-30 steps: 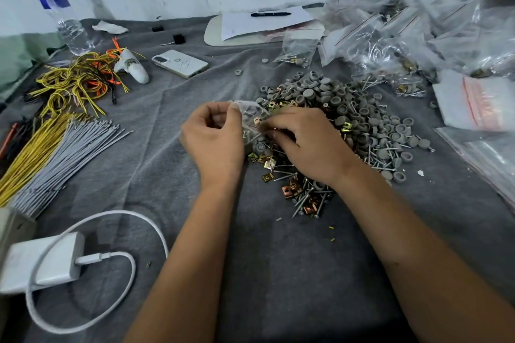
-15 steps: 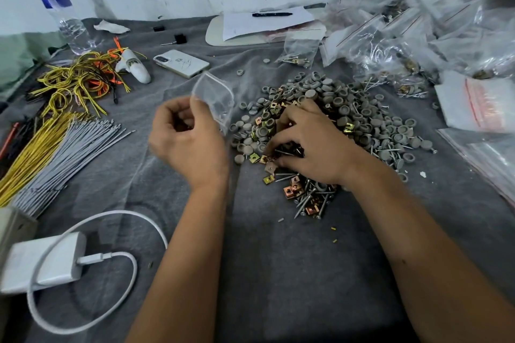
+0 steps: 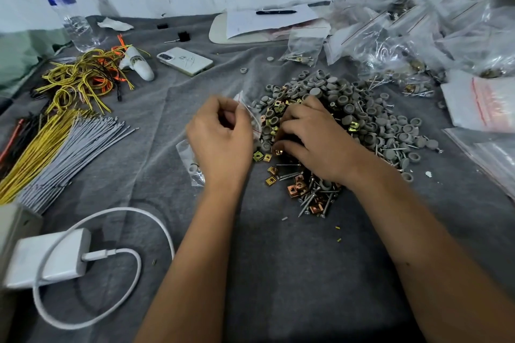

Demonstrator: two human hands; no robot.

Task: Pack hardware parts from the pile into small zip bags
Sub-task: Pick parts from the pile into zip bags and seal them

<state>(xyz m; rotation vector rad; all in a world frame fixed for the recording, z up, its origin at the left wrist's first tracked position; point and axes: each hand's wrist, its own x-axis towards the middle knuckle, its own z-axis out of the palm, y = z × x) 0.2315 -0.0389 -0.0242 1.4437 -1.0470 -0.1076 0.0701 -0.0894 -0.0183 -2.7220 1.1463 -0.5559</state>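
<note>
Left hand (image 3: 221, 138) pinching clear zip bag (image 3: 245, 108), right hand (image 3: 312, 136) fingers curled into pile (image 3: 362, 120) (no legible writing).

head-worn view, looking forward and down, close over grey cloth (image 3: 278, 273), wall beyond

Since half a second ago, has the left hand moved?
Yes. The left hand came down and right, toward the hardware pile, away from the phone, still pinching the zip bag.
</note>
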